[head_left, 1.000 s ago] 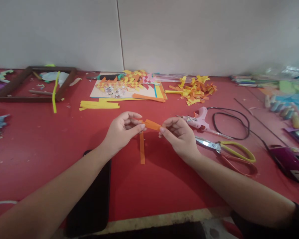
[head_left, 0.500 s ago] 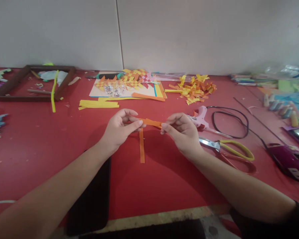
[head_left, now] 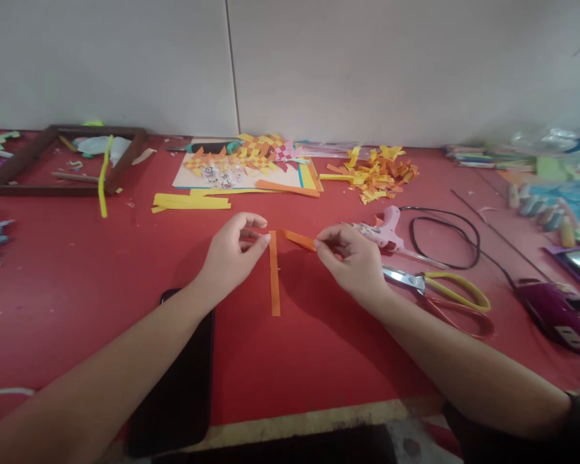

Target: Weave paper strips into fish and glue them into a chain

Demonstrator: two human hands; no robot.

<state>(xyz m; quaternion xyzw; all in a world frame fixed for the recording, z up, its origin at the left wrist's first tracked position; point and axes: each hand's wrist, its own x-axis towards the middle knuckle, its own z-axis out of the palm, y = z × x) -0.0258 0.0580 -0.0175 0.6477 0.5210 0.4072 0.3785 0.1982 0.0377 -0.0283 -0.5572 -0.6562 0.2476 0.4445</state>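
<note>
My right hand (head_left: 350, 258) pinches the right end of a folded orange paper strip (head_left: 298, 240), whose other end points left into the air. My left hand (head_left: 236, 251) is beside it with thumb and fingers apart and nothing visible between them. Near the left thumb tip is the top of a long, flat orange paper strip (head_left: 275, 277), which runs straight toward me on the red table. Whether the thumb touches this strip I cannot tell. Just beyond my right hand are a pink glue gun (head_left: 390, 231) and scissors (head_left: 457, 290) with yellow and red handles.
Yellow paper strips (head_left: 193, 202) lie behind my left hand. Woven paper pieces (head_left: 256, 154) rest on sheets at the back, beside a pile of folded yellow and orange bits (head_left: 384, 173). A brown frame (head_left: 24, 191) stands left. A black phone (head_left: 183, 386) lies under my left forearm.
My left hand has let go of the folded orange strip, and a gap has opened between them. The right hand still holds it. The long strip's upper end now shows.
</note>
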